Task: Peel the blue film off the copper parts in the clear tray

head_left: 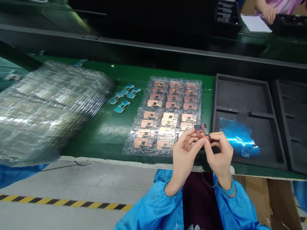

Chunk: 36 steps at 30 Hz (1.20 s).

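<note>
Between my two hands is a small dark and copper-coloured circuit board (200,130), raised over the table's front edge. My left hand (185,151) pinches its left side with thumb and fingers. From the other side, my right hand (219,151) grips its lower right corner, the thumbs almost touching. Just left of the hands lies a clear plastic tray (130,145), with copper-coloured boards in its rows of pockets. The hands hide the tray's lower right corner.
A tall stack of clear trays (52,111) stands at left. Several loose blue-green boards (122,106) lie beside it. At right, a black foam tray (242,92) holds crumpled blue film (240,135). Across the bench, another person's hand (270,14) rests near white paper (256,24).
</note>
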Motion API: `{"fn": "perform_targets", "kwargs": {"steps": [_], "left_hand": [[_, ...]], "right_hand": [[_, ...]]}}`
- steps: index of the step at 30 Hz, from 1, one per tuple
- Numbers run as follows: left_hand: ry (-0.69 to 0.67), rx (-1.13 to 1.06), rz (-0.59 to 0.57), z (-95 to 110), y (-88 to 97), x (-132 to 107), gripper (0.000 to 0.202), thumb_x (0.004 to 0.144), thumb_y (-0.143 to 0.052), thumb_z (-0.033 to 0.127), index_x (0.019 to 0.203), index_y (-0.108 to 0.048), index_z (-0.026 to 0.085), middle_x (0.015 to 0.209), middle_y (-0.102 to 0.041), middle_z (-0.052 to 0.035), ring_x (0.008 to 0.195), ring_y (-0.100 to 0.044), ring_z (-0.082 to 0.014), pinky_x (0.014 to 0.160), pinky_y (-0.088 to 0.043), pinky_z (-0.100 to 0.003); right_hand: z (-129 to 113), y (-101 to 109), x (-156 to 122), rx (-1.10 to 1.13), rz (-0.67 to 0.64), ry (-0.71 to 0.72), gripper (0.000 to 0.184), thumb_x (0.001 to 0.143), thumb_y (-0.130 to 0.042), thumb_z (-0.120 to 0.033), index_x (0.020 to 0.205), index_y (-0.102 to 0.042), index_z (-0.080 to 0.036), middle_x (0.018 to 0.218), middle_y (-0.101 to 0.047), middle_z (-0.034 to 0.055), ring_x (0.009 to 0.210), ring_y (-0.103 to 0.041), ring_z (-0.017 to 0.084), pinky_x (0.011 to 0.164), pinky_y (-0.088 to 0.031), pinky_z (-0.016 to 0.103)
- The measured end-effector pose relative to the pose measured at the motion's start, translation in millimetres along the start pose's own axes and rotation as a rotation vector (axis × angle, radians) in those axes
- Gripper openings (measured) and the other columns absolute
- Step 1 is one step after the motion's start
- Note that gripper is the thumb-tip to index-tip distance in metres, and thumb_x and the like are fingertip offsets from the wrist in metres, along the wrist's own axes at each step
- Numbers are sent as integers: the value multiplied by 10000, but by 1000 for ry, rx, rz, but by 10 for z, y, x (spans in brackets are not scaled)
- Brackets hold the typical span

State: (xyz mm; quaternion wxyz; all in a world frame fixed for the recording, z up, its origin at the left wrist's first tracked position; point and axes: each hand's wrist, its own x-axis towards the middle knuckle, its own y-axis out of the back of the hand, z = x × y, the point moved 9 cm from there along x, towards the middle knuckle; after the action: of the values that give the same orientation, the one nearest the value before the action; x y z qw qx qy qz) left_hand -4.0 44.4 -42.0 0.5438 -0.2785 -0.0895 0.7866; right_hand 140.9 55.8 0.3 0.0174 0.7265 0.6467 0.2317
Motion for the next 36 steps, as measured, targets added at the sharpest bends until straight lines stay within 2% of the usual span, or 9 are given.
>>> {"fn": "perform_targets", "kwargs": {"steps": [4,8,11,14,18,21,27,33,36], "left_hand": [[31,47,-26,29,59,1,280,729,-1000,264,930,-819,192,879,-825,-61,826,-782,-219,805,-648,-332],[-48,200,-90,406,143,239,300,757,-973,252,1024,-839,215,906,-829,-62,817,-776,-231,766,-641,-341],[-253,523,-223,836,-9,716,240,894,-849,255,1131,-855,219,974,-820,-77,874,-747,-240,840,-610,-370],[-537,935,-317,1105,-318,1337,288,1004,-608,165,1130,-863,213,874,-772,-63,987,-705,-266,982,-549,-413],[-687,1326,-284,1060,-617,2095,361,994,-511,102,1166,-825,148,1104,-779,-105,1094,-691,-262,1021,-529,-399],[-724,1473,-282,931,-731,2357,326,1010,-517,121,1165,-803,142,1132,-770,-115,1071,-693,-262,993,-534,-387],[-838,1629,-270,833,-727,2269,290,1078,-503,218,1148,-780,172,1221,-743,-156,1236,-583,-358,1072,-468,-490],[-875,1758,-462,586,-670,1931,336,1091,-521,268,1312,-739,138,1343,-722,-189,1220,-617,-373,1069,-455,-537],[-886,1779,-483,534,-679,1863,390,1100,-507,285,1394,-699,115,1398,-694,-215,1294,-588,-394,1119,-427,-562]], "right_hand": [[94,-65,-38,198,-146,-72,102,1078,-623,-284,1063,-688,-207,1013,-685,51,772,-703,140,591,-607,233],[49,28,-26,207,-340,11,242,1113,-561,-267,1275,-736,-234,1102,-740,76,862,-743,163,675,-644,275],[155,294,71,35,-280,15,253,1104,-584,-252,1300,-743,-254,1195,-766,88,977,-759,183,712,-654,284],[290,518,174,-88,-171,-7,230,1106,-582,-274,1261,-750,-246,1224,-780,90,986,-774,196,721,-669,301],[386,549,229,-200,-153,35,225,1104,-583,-303,1213,-766,-231,1218,-782,102,1035,-783,223,727,-667,307],[439,478,217,-230,-198,60,234,1107,-570,-301,1214,-766,-231,1222,-784,105,1081,-782,234,745,-663,308],[471,455,182,-225,-217,80,222,1107,-573,-292,1231,-755,-260,1255,-782,85,1155,-771,234,765,-668,295],[478,487,157,-261,-207,110,202,1106,-576,-271,1229,-734,-290,1253,-784,50,1155,-780,220,891,-685,325],[464,493,154,-288,-210,171,211,1096,-583,-265,1243,-734,-279,1231,-796,61,1117,-800,234,889,-703,336]]}}
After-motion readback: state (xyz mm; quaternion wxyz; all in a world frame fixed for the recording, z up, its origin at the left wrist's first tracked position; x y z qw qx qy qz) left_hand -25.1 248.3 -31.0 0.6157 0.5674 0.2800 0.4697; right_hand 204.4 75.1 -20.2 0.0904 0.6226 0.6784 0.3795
